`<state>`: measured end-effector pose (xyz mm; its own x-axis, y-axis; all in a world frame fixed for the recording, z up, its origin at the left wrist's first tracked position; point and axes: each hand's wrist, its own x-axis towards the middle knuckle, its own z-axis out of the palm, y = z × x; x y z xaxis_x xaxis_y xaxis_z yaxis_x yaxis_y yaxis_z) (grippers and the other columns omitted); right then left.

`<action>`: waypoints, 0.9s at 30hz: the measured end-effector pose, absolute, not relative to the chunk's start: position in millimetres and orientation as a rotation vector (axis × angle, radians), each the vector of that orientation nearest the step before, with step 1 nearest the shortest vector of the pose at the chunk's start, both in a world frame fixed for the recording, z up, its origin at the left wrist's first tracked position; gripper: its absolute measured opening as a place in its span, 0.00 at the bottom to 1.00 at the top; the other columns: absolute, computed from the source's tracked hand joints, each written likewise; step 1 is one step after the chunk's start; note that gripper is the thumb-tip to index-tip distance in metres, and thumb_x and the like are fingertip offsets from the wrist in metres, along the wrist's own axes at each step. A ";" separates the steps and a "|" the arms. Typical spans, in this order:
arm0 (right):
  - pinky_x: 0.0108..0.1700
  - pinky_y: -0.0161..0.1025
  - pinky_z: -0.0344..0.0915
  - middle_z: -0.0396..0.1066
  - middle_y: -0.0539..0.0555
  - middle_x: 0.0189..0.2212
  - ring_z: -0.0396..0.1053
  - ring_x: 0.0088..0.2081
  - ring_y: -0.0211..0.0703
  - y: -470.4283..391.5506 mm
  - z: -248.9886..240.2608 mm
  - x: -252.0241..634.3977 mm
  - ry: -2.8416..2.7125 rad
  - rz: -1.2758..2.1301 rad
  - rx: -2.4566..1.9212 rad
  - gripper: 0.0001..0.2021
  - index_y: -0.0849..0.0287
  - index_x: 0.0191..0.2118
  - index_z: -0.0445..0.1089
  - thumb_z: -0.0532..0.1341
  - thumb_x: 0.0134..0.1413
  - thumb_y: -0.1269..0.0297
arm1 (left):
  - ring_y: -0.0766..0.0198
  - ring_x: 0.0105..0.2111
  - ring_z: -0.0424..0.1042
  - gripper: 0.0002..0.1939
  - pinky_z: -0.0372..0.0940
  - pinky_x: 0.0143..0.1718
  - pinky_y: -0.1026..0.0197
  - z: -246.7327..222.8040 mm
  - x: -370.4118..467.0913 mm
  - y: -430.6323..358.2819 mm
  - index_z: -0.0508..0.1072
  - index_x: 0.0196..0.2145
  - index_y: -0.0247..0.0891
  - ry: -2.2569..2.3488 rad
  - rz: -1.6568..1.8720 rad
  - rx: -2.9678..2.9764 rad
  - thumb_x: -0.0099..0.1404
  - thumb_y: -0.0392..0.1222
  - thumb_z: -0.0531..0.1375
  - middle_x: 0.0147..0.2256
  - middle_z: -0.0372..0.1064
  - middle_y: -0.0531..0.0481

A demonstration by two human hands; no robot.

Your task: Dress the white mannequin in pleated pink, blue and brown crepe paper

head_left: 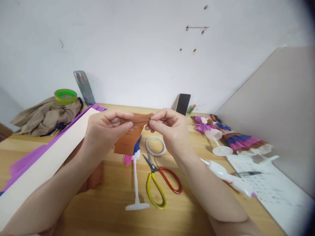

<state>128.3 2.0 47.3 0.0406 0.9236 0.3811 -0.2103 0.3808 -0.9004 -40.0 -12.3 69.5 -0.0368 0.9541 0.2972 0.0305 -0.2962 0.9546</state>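
Between my hands a strip of brown crepe paper (128, 141) is held up by its top edge, its lower part hanging down. My left hand (107, 124) pinches it at the left with thumb and fingers. At the top right corner my right hand (169, 127) pinches it too. Partly hidden behind the paper, a white plastic stand (136, 186) lies on the table with blue and pink crepe paper at its top. Just right of it are a roll of white tape (156, 146) and open scissors (154, 168) with one yellow and one red handle.
Sheets of purple and white paper (56, 154) lie at the left. Behind them are a brown cloth (46, 114), a green tape roll (65, 96) and a flask (84, 88). A phone (183, 104) leans on the wall. Paper-dressed stands (246, 141), a white glue gun (228, 178) and a written sheet (273, 193) lie right.
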 end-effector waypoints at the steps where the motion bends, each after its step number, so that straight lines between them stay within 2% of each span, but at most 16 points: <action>1: 0.26 0.36 0.67 0.71 0.46 0.18 0.70 0.22 0.35 2.3 47.1 128.3 -1.215 1.016 -0.766 0.07 0.58 0.24 0.68 0.67 0.39 0.70 | 0.61 0.31 0.80 0.06 0.76 0.38 0.62 69.4 -39.9 -12.1 0.79 0.28 0.39 1.086 1.446 1.417 0.51 0.33 0.69 0.29 0.80 0.51; 11: 0.25 0.34 0.64 0.67 0.43 0.17 0.66 0.19 0.33 1.0 48.3 126.9 -1.230 0.980 -0.738 0.07 0.56 0.27 0.66 0.66 0.40 0.71 | 0.61 0.29 0.80 0.03 0.76 0.37 0.60 68.3 -39.9 -9.8 0.78 0.27 0.37 1.072 1.420 1.365 0.52 0.33 0.67 0.26 0.79 0.52; 16: 0.27 0.36 0.65 0.69 0.45 0.17 0.67 0.21 0.34 4.3 46.8 135.0 -1.337 0.983 -0.686 0.03 0.57 0.25 0.70 0.63 0.44 0.72 | 0.61 0.26 0.79 0.02 0.76 0.34 0.60 65.5 -43.2 -5.5 0.78 0.27 0.36 0.982 1.395 1.304 0.52 0.33 0.67 0.24 0.78 0.52; 19: 0.30 0.37 0.68 0.72 0.48 0.21 0.69 0.23 0.35 6.0 46.2 139.0 -1.388 0.993 -0.666 0.03 0.58 0.25 0.72 0.63 0.45 0.71 | 0.61 0.26 0.79 0.02 0.76 0.34 0.61 64.3 -45.3 -4.7 0.79 0.26 0.36 0.935 1.370 1.264 0.52 0.32 0.67 0.25 0.79 0.51; 23: 0.36 0.39 0.71 0.75 0.50 0.30 0.72 0.30 0.37 6.2 46.8 138.3 -1.418 0.944 -0.640 0.05 0.56 0.28 0.75 0.67 0.41 0.72 | 0.60 0.27 0.80 0.02 0.76 0.33 0.62 64.9 -46.7 -5.2 0.79 0.25 0.37 0.910 1.346 1.221 0.53 0.33 0.67 0.25 0.79 0.49; 27: 0.35 0.38 0.70 0.74 0.50 0.29 0.71 0.32 0.38 6.3 47.1 135.8 -1.413 0.849 -0.663 0.05 0.55 0.27 0.75 0.68 0.41 0.72 | 0.59 0.27 0.80 0.02 0.76 0.34 0.60 67.9 -47.3 -6.8 0.79 0.25 0.37 0.912 1.325 1.205 0.52 0.33 0.67 0.24 0.78 0.50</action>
